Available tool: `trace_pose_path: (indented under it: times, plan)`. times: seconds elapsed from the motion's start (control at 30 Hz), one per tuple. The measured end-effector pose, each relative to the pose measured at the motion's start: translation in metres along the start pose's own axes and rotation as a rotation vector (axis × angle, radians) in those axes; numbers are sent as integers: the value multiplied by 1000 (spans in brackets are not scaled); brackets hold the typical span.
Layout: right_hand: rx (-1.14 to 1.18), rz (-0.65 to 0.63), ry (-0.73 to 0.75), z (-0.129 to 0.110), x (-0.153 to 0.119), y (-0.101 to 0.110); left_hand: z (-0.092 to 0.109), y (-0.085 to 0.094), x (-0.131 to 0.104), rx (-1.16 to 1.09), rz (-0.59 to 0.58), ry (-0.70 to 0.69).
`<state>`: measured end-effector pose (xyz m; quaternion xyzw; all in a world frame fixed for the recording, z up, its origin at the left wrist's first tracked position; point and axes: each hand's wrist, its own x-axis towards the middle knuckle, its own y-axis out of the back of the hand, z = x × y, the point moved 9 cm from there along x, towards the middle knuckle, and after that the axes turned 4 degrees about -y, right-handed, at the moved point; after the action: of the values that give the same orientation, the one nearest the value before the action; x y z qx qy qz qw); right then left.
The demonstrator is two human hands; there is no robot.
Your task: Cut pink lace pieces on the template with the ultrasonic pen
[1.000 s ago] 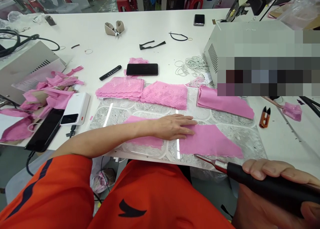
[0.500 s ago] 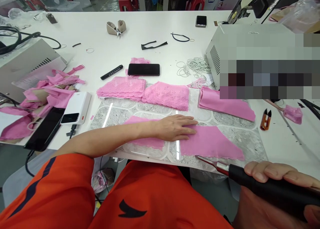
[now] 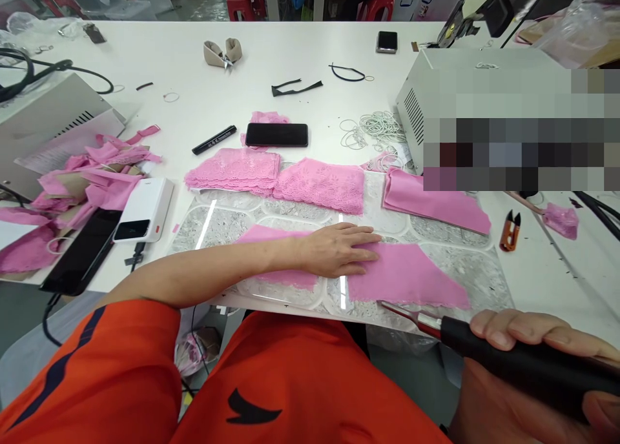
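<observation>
I see the white counter (image 3: 159,50) and on it a marbled mat (image 3: 227,228), where the pink fabric piece (image 3: 404,276) lies flat near the front edge. The right hand's (image 3: 506,399) fingers wrap the black-handled tool (image 3: 513,360); whether its tip touches that fabric, I can't tell. The left hand (image 3: 334,249) rests on it, fingers spread. Nothing noticeable has shifted this past second, so the piece stays steady.
</observation>
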<state>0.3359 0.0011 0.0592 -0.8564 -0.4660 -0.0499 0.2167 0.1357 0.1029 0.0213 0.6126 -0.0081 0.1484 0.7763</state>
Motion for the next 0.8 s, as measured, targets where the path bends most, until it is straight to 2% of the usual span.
trace_pose_path:
  times: [0.2, 0.37, 0.53, 0.8]
  plan:
    - [19, -50, -12, 2, -3, -4, 0, -2, 0, 15, 24, -17]
    - [62, -112, -28, 4, -8, -25, 0, -3, 0, 27, 45, -28]
    - [110, -225, -7, 0, -10, -50, 0, -4, 1, 29, 32, -24]
    - [110, -279, -11, -5, -8, -65, 0, -5, 3, 24, 4, 6]
